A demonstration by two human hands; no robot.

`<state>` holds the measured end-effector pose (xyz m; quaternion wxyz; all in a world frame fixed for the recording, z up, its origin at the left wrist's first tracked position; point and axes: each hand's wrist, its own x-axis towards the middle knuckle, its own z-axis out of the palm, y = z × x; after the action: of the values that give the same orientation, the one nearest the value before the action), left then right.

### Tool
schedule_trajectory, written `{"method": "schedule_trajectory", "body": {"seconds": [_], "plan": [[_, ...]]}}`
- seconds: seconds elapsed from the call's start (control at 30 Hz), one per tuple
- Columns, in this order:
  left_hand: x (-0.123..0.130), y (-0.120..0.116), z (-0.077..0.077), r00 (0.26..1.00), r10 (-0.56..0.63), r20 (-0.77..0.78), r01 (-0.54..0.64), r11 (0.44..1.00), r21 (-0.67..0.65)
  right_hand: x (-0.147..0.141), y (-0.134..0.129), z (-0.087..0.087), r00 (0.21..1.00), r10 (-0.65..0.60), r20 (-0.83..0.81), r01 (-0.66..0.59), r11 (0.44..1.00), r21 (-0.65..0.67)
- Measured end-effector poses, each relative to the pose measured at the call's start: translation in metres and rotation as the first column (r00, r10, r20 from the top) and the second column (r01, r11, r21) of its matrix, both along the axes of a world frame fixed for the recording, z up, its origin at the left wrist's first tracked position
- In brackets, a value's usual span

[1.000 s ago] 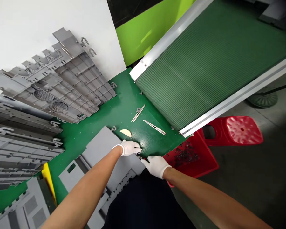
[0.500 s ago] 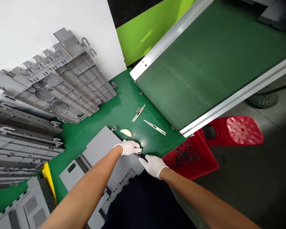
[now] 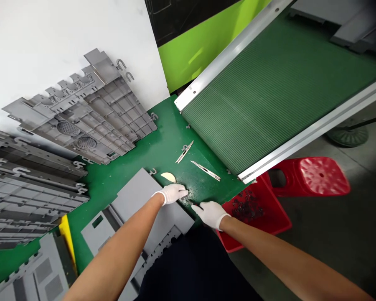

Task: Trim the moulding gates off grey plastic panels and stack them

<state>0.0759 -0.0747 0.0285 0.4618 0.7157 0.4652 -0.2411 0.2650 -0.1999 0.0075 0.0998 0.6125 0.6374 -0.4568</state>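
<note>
My left hand (image 3: 175,193), in a white glove, is over the edge of a flat grey plastic panel (image 3: 144,192). Its fingers are pressed together, and what they hold, if anything, is too small to make out. Just to the right, my gloved right hand (image 3: 211,214) is closed, thumb and forefinger pointing at the panel's edge. Whatever is between those fingers cannot be made out. The two hands are apart, with small dark and pale scraps (image 3: 188,196) on the green table between them. A cream half-round piece (image 3: 168,177) lies beyond my left hand.
Two craft knives (image 3: 206,170) lie on the green table (image 3: 163,146). Ribbed grey panels (image 3: 106,113) lean on the white wall, with more stacked left. A green conveyor belt (image 3: 253,92) slopes up right. A red bin (image 3: 269,217) with dark bits stands beside a red stool (image 3: 324,175).
My hands have drawn slightly apart; they were close together at the panel's corner. The whole view has shifted a little, so the things appear slightly lower and further right.
</note>
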Motion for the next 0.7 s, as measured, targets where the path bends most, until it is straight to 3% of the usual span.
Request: {"method": "schedule_trajectory", "body": {"seconds": [0.13, 0.23, 0.3, 0.33, 0.37, 0.43, 0.47, 0.5, 0.53, 0.6, 0.7], "plan": [[0.036, -0.014, 0.019, 0.977, 0.125, 0.171, -0.133, 0.991, 0.035, 0.004, -0.026, -0.001, 0.958, -0.272, -0.091, 0.274, 0.961, 0.021], [0.066, -0.018, 0.036, 0.916, 0.087, 0.391, -0.082, 0.996, -0.028, 0.001, -0.056, -0.001, 0.910, -0.393, -0.135, 0.392, 0.919, -0.034], [0.064, -0.005, 0.043, 0.936, 0.029, 0.351, -0.088, 0.984, 0.153, -0.002, -0.071, 0.000, 0.893, -0.428, -0.140, 0.425, 0.904, -0.056], [0.054, 0.007, 0.044, 0.965, 0.032, 0.262, -0.115, 0.944, 0.310, -0.002, -0.076, 0.001, 0.887, -0.441, -0.135, 0.437, 0.898, -0.060], [0.039, 0.022, 0.043, 0.988, 0.073, 0.139, -0.132, 0.868, 0.479, -0.002, -0.079, 0.002, 0.882, -0.452, -0.130, 0.448, 0.892, -0.060], [-0.003, 0.053, 0.034, 0.962, 0.248, -0.115, -0.107, 0.730, 0.676, -0.001, -0.079, 0.005, 0.875, -0.467, -0.128, 0.465, 0.884, -0.052], [-0.026, 0.067, 0.028, 0.928, 0.282, -0.244, -0.068, 0.771, 0.633, -0.001, -0.076, 0.007, 0.874, -0.468, -0.130, 0.466, 0.883, -0.045], [-0.047, 0.078, 0.021, 0.914, 0.252, -0.318, -0.050, 0.847, 0.529, -0.001, -0.071, 0.008, 0.876, -0.462, -0.137, 0.461, 0.886, -0.037], [-0.065, 0.087, 0.015, 0.921, 0.220, -0.322, -0.045, 0.880, 0.473, -0.003, -0.065, 0.009, 0.882, -0.448, -0.146, 0.450, 0.893, -0.025], [-0.088, 0.096, 0.007, 0.950, 0.151, -0.273, -0.054, 0.942, 0.331, -0.008, -0.050, 0.012, 0.903, -0.397, -0.163, 0.402, 0.916, -0.004], [-0.094, 0.098, 0.007, 0.990, 0.083, -0.116, -0.060, 0.981, 0.187, -0.026, -0.021, 0.013, 0.937, -0.298, -0.184, 0.305, 0.952, 0.008]]}}
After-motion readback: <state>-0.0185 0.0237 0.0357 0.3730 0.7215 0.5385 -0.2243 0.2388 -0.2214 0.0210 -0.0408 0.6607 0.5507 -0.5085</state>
